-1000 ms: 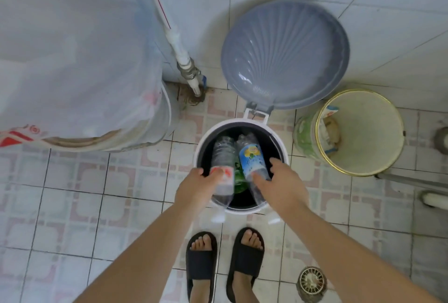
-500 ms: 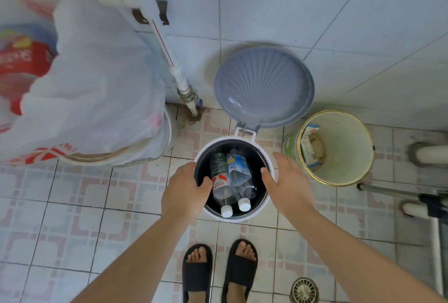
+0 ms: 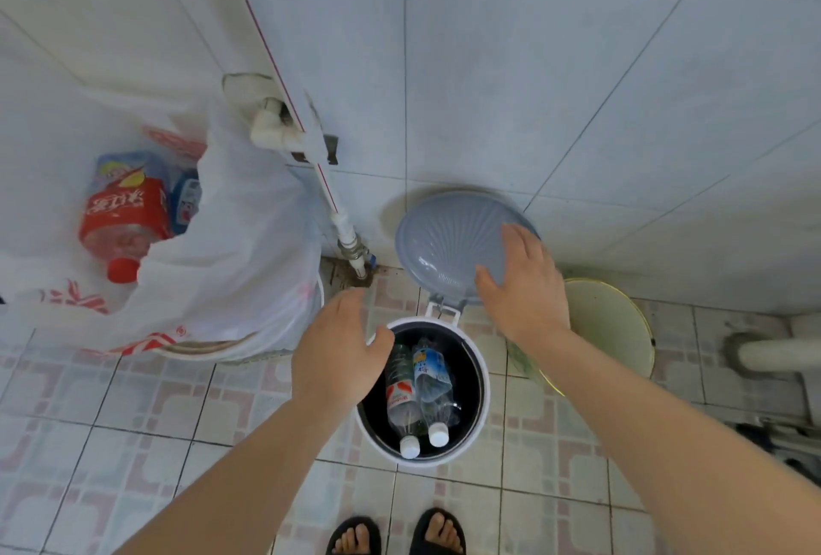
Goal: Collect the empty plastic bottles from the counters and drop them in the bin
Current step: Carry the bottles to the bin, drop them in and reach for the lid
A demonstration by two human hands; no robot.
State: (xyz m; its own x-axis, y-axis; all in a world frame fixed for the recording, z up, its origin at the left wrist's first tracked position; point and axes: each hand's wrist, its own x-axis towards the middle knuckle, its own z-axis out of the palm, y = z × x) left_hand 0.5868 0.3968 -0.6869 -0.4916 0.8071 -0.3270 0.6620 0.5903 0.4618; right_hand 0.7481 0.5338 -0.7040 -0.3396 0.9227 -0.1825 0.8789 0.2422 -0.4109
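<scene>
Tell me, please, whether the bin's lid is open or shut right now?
Open. The grey lid stands tipped back against the wall tiles, and two bottles show inside the bin.

Clear crinkled plastic bottles (image 3: 417, 394) — glossy bin (image 3: 482, 381), ribbed matt lid (image 3: 448, 239), glazed wall tiles (image 3: 533, 88).

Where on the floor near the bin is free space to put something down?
Bare floor tiles lie left of the bin, below the white plastic bag, and between the bin and the sandals. It is crowded behind the bin: raised lid, pipe and yellow bucket.
</scene>
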